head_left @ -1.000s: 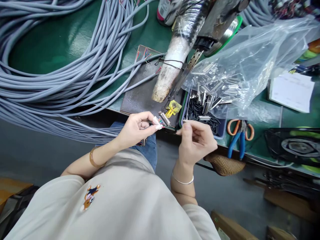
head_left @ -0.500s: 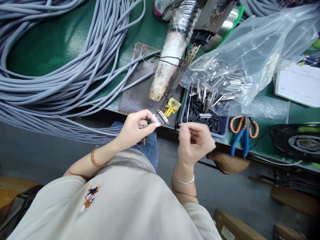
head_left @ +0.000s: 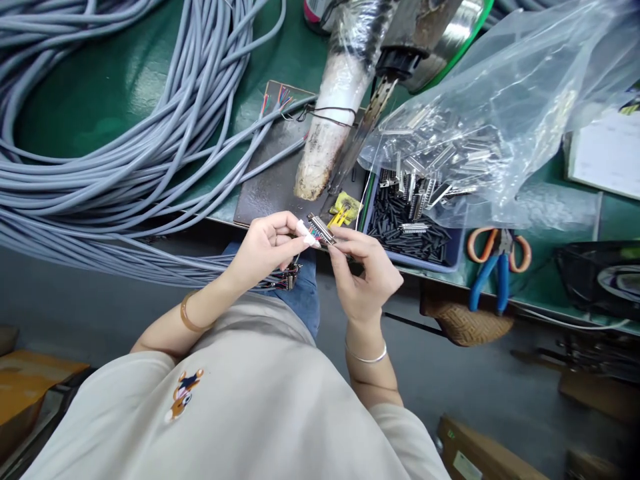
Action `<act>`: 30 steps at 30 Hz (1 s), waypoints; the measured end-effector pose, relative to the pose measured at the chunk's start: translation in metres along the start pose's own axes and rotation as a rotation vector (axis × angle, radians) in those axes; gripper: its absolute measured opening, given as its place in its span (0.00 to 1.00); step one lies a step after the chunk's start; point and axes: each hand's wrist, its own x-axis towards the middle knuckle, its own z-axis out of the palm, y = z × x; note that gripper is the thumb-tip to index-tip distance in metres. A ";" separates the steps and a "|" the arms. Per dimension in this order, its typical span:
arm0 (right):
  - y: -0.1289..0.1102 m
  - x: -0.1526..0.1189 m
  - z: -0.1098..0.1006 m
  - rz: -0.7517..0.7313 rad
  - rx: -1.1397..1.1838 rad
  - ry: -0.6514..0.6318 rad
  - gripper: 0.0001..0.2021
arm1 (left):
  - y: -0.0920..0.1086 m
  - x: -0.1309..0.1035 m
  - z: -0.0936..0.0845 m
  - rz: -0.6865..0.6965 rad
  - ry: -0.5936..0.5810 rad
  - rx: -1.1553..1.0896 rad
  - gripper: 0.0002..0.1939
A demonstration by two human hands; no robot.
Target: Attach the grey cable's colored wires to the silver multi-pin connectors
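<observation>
Between my hands is a small metal connector (head_left: 321,228) with thin coloured wires on its near side. My left hand (head_left: 267,248), with white coverings on its thumb and finger tips, pinches the wires beside it. Thumb and forefinger of my right hand (head_left: 367,272) close on the connector's right end. Behind it a yellow piece (head_left: 345,209) lies on the dark board (head_left: 275,175). More wired connectors (head_left: 290,275) hang below my left hand, over my leg.
Grey cables (head_left: 165,153) cover the left of the bench. A wrapped white tube (head_left: 323,143) and a metal-tipped tool (head_left: 367,127) reach down over the board. Rightward are a parts tray (head_left: 453,257), a plastic bag (head_left: 530,100) and pliers (head_left: 490,283).
My right hand has moved left from beside the tray and closed on the connector. My left hand still pinches the wires. The view has shifted slightly.
</observation>
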 end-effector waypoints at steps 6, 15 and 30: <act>-0.001 -0.003 0.003 0.157 0.090 -0.012 0.03 | -0.004 -0.005 0.002 0.179 0.035 0.166 0.09; -0.002 -0.002 0.000 0.186 0.146 -0.014 0.03 | -0.006 -0.007 0.003 0.277 0.056 0.296 0.06; 0.000 -0.004 -0.002 0.101 0.096 0.326 0.07 | -0.005 -0.005 0.004 0.094 0.062 0.124 0.12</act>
